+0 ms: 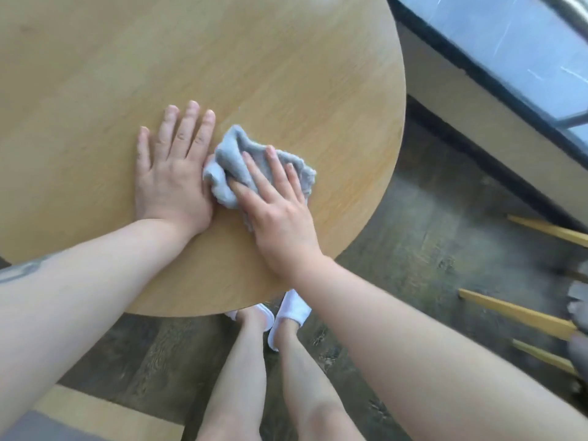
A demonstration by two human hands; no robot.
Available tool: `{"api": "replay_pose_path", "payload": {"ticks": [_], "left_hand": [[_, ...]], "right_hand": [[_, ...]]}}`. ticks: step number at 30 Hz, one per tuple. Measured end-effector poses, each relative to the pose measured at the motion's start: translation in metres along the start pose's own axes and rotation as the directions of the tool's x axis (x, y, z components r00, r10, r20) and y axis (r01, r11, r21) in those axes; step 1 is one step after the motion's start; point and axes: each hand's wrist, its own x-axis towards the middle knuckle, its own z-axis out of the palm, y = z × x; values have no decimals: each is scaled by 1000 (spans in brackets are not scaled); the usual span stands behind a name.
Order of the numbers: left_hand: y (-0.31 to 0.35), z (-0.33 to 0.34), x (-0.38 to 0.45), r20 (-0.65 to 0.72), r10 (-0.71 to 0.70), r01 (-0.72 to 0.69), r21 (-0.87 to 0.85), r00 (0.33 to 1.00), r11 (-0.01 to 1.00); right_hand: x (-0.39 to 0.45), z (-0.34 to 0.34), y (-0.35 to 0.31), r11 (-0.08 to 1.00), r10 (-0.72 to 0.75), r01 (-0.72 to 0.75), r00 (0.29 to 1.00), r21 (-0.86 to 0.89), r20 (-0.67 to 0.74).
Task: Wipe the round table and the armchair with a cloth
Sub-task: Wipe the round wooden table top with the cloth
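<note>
White slippers (288, 316) on dark floor (413, 243); grey windowsill (496, 43) beyond.

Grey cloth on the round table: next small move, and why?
Probably sweep the grey cloth away from the body, toward the table's middle. The right hand presses it flat near the near edge, the left hand rests flat beside it, and most of the round table lies beyond.

Both forearms bare, no sleeves. Dark grey tattoo marking (24, 270) on left forearm. Legs bare. White slippers (288, 316) on both feet. Hands without rings.
</note>
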Motion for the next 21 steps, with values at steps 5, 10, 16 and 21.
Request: {"api": "replay_pose_path", "payload": {"ticks": [5, 10, 16, 21], "left_hand": [[1, 3, -1, -41, -3, 2, -12, 999, 1000], [4, 5, -8, -96, -69, 71, 15, 993, 997], [10, 14, -67, -77, -222, 227, 64, 972, 972], [4, 16, -93, -85, -275, 275, -7, 958, 961]], "right_hand": [[-31, -15, 66, 975, 153, -155, 988, -158, -26], [32, -54, 109, 801, 558, -598, 763, -28, -326], [-42, 0, -15, 986, -167, 166, 982, 25, 91], [-82, -34, 79, 994, -26, 35, 996, -108, 81]]}}
